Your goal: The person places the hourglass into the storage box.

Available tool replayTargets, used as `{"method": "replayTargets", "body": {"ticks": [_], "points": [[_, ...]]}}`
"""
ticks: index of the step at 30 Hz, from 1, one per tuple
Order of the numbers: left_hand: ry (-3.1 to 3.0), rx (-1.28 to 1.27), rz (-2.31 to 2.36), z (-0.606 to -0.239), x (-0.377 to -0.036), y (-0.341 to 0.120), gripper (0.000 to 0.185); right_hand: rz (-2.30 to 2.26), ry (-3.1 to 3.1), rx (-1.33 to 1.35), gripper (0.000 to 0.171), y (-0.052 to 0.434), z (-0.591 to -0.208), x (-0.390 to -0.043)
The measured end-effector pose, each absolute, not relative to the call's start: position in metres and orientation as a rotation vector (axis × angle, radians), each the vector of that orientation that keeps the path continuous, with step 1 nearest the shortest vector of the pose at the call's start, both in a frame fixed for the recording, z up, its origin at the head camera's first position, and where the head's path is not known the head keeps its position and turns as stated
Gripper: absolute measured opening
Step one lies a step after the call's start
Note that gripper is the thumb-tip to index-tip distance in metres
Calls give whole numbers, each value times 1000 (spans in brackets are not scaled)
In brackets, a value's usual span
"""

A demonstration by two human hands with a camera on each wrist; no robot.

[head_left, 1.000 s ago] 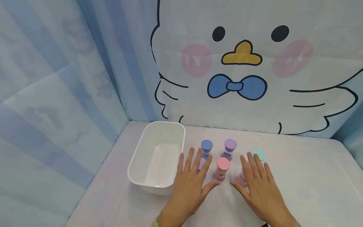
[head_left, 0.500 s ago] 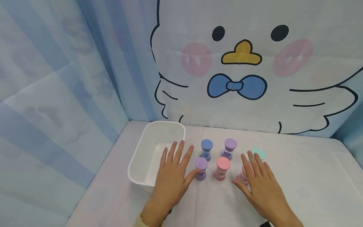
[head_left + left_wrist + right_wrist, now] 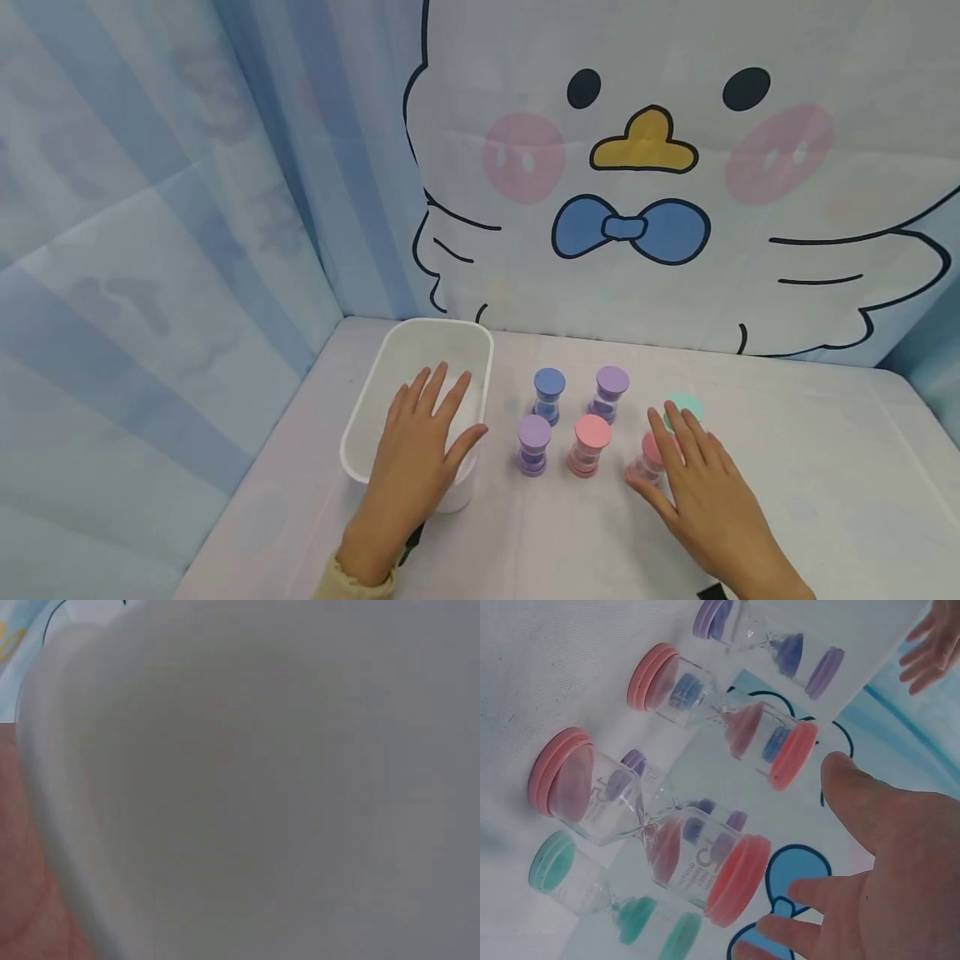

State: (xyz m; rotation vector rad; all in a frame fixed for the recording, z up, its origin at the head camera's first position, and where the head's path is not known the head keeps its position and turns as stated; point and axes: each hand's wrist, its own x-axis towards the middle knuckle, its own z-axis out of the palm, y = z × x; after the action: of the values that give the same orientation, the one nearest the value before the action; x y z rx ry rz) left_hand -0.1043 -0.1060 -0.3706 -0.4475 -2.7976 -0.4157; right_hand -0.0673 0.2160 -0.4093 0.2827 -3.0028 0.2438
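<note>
Movement shows in the left hand [image 3: 420,446]: it has slid from the purple hourglass [image 3: 534,444] toward nine o'clock, fingers now spread flat over the white tub [image 3: 375,404]. The right hand [image 3: 693,483], fingers relaxed and holding nothing, stays beside the pink hourglass [image 3: 651,458] on the surface [image 3: 810,492].
</note>
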Motion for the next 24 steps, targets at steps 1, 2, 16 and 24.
{"method": "replayTargets", "body": {"ticks": [1,2,16,24], "points": [[-2785,-448,-425,-370,-105,-109,65,241,-2992,289,91,216,-410,-68],[-2769,-451,-432,-370,-107,-112,64,236,-2980,296,91,217,-410,-68],[-2735,-366,-411,-371,-117,-152,51,226,-2763,420,85,221,-416,-71],[-2757,-292,-426,-370,-119,-165,47,238,-2707,431,78,223,-416,-73]]}}
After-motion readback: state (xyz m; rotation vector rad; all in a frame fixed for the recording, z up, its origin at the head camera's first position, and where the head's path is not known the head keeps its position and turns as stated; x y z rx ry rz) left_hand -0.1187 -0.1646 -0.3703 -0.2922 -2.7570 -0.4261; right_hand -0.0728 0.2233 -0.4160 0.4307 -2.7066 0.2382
